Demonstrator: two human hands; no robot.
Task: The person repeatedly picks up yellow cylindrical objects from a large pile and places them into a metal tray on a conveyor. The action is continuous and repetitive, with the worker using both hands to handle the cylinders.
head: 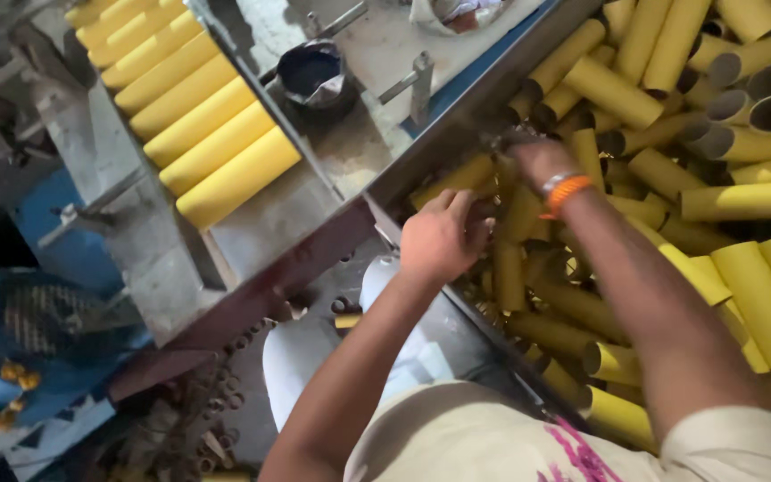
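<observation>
both hands are down in the big bin of loose yellow cardboard tubes [635,94] that fills the 3 o'clock side. left hand [439,236] has its grip curled around a tube [509,268] standing on end at the bin's edge, right about dead center. right hand [537,161], with an orange band [567,192] on the wrist, reaches in toward 1 o'clock, can't tell what its grip is doing. neat row of yellow tubes [194,112] lies on the metal table [265,223] at 10 o'clock, dark cup [312,76] at 12
</observation>
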